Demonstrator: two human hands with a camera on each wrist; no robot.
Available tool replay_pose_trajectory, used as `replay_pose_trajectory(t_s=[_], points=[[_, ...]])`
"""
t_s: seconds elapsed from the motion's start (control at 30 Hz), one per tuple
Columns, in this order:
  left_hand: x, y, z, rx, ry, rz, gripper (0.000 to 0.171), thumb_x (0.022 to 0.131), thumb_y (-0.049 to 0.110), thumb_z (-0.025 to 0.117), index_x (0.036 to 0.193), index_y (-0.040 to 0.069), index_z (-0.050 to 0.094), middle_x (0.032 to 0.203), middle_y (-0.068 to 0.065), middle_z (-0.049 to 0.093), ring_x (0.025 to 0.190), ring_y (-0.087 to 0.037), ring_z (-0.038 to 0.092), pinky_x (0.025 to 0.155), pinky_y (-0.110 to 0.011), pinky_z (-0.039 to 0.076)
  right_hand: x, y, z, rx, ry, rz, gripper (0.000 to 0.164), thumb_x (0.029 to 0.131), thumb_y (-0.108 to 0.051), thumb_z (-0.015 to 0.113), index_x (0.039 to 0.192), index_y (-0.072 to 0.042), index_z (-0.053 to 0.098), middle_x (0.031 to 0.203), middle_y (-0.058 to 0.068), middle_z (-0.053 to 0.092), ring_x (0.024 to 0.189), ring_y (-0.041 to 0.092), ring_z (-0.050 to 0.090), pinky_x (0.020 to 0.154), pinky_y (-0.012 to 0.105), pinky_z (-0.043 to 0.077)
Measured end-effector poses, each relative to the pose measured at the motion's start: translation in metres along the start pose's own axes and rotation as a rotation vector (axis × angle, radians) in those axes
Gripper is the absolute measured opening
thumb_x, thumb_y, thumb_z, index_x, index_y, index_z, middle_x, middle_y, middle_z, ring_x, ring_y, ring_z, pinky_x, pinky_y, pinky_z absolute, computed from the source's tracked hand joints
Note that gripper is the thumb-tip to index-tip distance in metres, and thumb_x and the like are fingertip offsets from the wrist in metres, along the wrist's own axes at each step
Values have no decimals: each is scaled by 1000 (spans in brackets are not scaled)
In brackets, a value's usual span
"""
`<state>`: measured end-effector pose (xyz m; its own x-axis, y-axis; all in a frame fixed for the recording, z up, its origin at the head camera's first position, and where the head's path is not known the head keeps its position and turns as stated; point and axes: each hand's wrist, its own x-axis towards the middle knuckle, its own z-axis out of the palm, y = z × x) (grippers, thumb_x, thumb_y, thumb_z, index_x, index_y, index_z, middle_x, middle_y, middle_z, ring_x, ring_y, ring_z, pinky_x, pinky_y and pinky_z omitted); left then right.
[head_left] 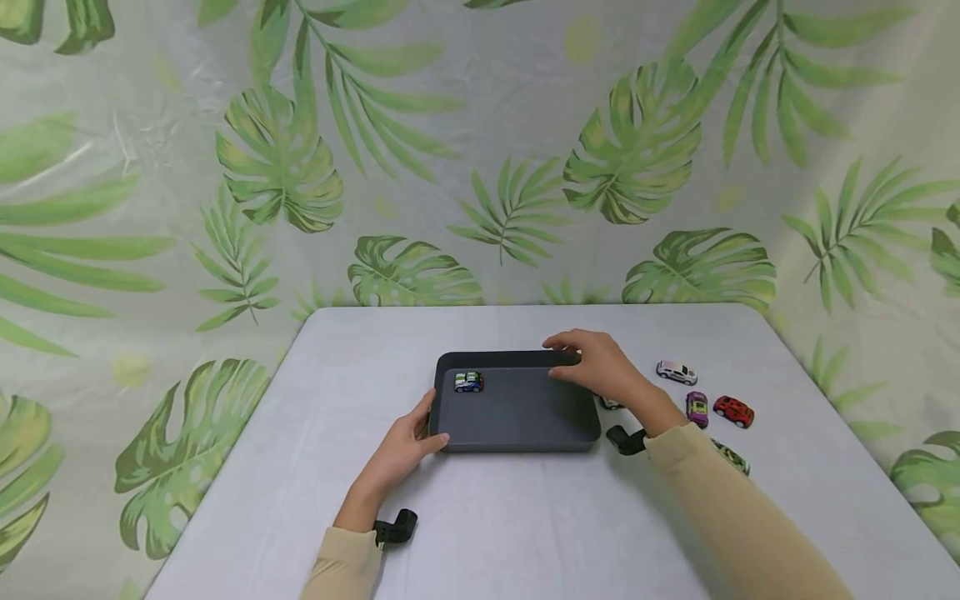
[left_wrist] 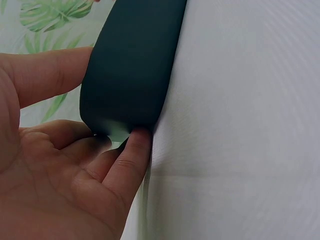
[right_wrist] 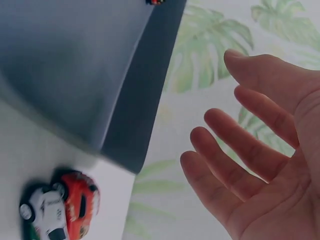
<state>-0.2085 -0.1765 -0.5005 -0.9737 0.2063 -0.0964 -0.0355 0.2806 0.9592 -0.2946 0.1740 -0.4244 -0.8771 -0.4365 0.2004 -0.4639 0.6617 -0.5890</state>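
My left hand (head_left: 402, 445) grips the near left corner of a dark grey rectangular tray (head_left: 517, 417). In the left wrist view its thumb and fingers sit around the end of the tray wall (left_wrist: 130, 65). A small toy car (head_left: 468, 382), white, green and blue, stands inside the tray near its far left corner. Over the tray's far right corner hovers my right hand (head_left: 600, 365), its fingers relaxed and apart. The right wrist view shows nothing in that palm (right_wrist: 270, 165).
Right of the tray lie a white toy car (head_left: 677, 372), a purple one (head_left: 697, 409), a red one (head_left: 734, 411) and a green one (head_left: 731, 457) partly behind the right sleeve. Another car (head_left: 611, 403) is mostly hidden by the right hand. A leaf-patterned curtain (head_left: 517, 150) hangs behind the table.
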Motion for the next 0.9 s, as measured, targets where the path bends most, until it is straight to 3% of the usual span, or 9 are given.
replay_pose_trajectory(t_s=[0.2, 0.5, 0.73, 0.9], points=[[2, 0, -1, -1, 4, 4, 84, 94, 11, 71, 162, 17, 22, 166, 0, 18, 150, -19, 20, 119, -41, 23, -13, 17, -7, 54, 50, 21, 45, 89, -19, 79, 132, -16, 66, 130, 10, 64, 117, 35, 59, 98, 53, 50], [0, -1, 0, 11, 6, 29, 82, 94, 10, 70, 162, 15, 22, 166, -5, 18, 151, -24, 19, 120, -45, 22, -28, 42, -12, 55, 88, 127, 46, 91, -18, 77, 135, -15, 64, 130, 13, 64, 118, 34, 58, 98, 51, 50], [-4, 0, 0, 6, 8, 23, 82, 95, 11, 69, 162, 15, 22, 166, -1, 18, 151, -21, 19, 120, -41, 22, -31, 59, -10, 14, 76, 174, 46, 92, -18, 74, 136, -13, 63, 132, 15, 63, 118, 39, 58, 95, 54, 51], [-7, 0, 2, -4, 7, 29, 82, 95, 9, 69, 161, 14, 23, 166, -5, 17, 151, -26, 18, 120, -47, 22, -35, 71, -6, -35, 43, 219, 46, 92, -18, 74, 136, -10, 64, 131, 19, 62, 119, 45, 55, 88, 57, 52]])
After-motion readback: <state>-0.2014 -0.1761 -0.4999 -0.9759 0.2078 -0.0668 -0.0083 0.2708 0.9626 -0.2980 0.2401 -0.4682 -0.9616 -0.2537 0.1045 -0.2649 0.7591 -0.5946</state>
